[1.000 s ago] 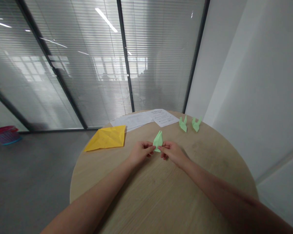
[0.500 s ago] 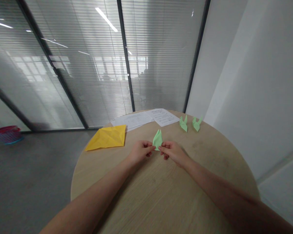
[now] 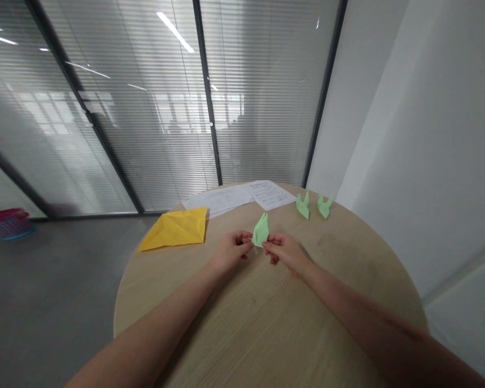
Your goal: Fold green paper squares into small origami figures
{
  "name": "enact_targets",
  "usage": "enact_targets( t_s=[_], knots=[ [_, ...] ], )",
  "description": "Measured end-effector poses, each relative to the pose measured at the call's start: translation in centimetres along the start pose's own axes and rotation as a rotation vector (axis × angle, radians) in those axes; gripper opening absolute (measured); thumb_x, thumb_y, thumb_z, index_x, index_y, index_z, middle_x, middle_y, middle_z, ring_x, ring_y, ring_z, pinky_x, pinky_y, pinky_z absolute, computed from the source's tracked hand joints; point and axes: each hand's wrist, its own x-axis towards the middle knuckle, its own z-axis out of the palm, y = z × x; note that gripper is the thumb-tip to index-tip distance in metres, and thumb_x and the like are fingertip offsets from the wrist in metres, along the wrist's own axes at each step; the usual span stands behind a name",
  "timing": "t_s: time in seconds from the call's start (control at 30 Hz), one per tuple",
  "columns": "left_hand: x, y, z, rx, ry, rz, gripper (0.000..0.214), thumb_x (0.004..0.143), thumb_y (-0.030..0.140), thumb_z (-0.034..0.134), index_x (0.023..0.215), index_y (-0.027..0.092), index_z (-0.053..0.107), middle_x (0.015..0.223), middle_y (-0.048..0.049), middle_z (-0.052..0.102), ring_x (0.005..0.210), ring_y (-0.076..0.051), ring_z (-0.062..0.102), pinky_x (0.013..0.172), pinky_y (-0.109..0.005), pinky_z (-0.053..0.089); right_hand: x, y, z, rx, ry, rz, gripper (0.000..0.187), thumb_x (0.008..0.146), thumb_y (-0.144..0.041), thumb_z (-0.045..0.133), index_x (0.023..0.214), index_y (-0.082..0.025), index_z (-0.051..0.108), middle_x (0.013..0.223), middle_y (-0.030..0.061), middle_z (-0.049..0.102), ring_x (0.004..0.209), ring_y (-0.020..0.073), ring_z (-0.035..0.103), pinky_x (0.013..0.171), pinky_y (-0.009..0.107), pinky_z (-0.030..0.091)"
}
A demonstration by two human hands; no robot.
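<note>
A folded piece of light green origami paper (image 3: 261,230) is held up above the round wooden table, its narrow points upward. My right hand (image 3: 285,250) pinches its lower right edge between thumb and fingers. On the other side, my left hand (image 3: 233,250) has thumb and fingers closed at the paper's lower left corner. Two finished-looking green paper cranes, a left one (image 3: 303,206) and a right one (image 3: 324,206), stand farther back on the right.
A yellow folded paper sheet (image 3: 175,229) lies on the table (image 3: 242,334) at left. Printed white sheets (image 3: 269,194) lie at the back edge. A red and blue basket (image 3: 8,223) sits on the floor at far left. Blinds behind glass and a white wall surround the table.
The green paper has turned slightly and tilted a little to the right. My left fingers have shifted slightly outward at its corner. The whole view has moved a touch.
</note>
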Motion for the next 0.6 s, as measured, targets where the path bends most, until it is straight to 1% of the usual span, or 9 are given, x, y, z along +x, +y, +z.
enact_targets(
  t_s=[0.1, 0.17, 0.3, 0.4, 0.5, 0.6],
  knots=[
    [-0.01, 0.11, -0.03, -0.004, 0.021, 0.007, 0.029, 0.070, 0.029, 0.068, 0.095, 0.015, 0.064, 0.073, -0.0005, 0.060, 0.061, -0.011, 0.055, 0.050, -0.019, 0.045, -0.19, -0.34, 0.05, 0.028, -0.028, -0.019, 0.022, 0.070, -0.032, 0.070, 0.086, -0.017, 0.065, 0.072, 0.0021, 0.060, 0.062, 0.0111, 0.053, 0.044, 0.017, 0.042],
    [-0.09, 0.24, -0.01, 0.014, 0.028, 0.017, 0.027, 0.072, 0.028, 0.067, 0.095, 0.014, 0.063, 0.073, -0.0008, 0.061, 0.059, -0.010, 0.053, 0.046, -0.018, 0.042, -0.27, -0.49, 0.08, 0.036, -0.036, -0.032, 0.023, 0.069, -0.030, 0.069, 0.088, -0.017, 0.065, 0.074, 0.0022, 0.060, 0.063, 0.0113, 0.053, 0.044, 0.017, 0.042],
    [-0.31, 0.46, 0.18, 0.055, 0.036, 0.025, 0.028, 0.074, 0.027, 0.065, 0.098, 0.013, 0.063, 0.073, -0.0015, 0.062, 0.055, -0.010, 0.052, 0.043, -0.018, 0.039, -0.20, -0.40, 0.12, 0.035, -0.010, -0.026, 0.026, 0.069, -0.029, 0.068, 0.093, -0.017, 0.065, 0.071, 0.0009, 0.059, 0.057, 0.0096, 0.049, 0.043, 0.018, 0.040],
    [-0.38, 0.46, 0.33, 0.046, 0.029, 0.042, 0.031, 0.074, 0.026, 0.065, 0.101, 0.012, 0.063, 0.071, -0.0011, 0.062, 0.058, -0.011, 0.054, 0.047, -0.021, 0.044, -0.06, -0.15, 0.10, 0.036, 0.012, -0.017, 0.031, 0.070, -0.030, 0.068, 0.098, -0.018, 0.063, 0.072, -0.0005, 0.061, 0.049, 0.0071, 0.045, 0.042, 0.018, 0.039],
    [-0.36, 0.32, 0.36, 0.021, 0.026, 0.052, 0.034, 0.075, 0.030, 0.066, 0.104, 0.013, 0.062, 0.074, -0.0019, 0.063, 0.062, -0.013, 0.057, 0.050, -0.022, 0.047, 0.01, -0.06, 0.09, 0.009, 0.031, -0.019, 0.037, 0.071, -0.032, 0.068, 0.105, -0.020, 0.059, 0.072, -0.0021, 0.063, 0.041, 0.0049, 0.041, 0.038, 0.018, 0.034],
    [-0.31, 0.17, 0.31, 0.011, 0.031, 0.045, 0.037, 0.074, 0.033, 0.068, 0.104, 0.014, 0.060, 0.073, -0.0012, 0.064, 0.060, -0.012, 0.057, 0.051, -0.023, 0.048, -0.05, -0.23, 0.15, -0.025, 0.041, -0.014, 0.043, 0.072, -0.032, 0.067, 0.112, -0.021, 0.055, 0.078, -0.0007, 0.067, 0.038, 0.0040, 0.039, 0.036, 0.018, 0.029]
  ],
)
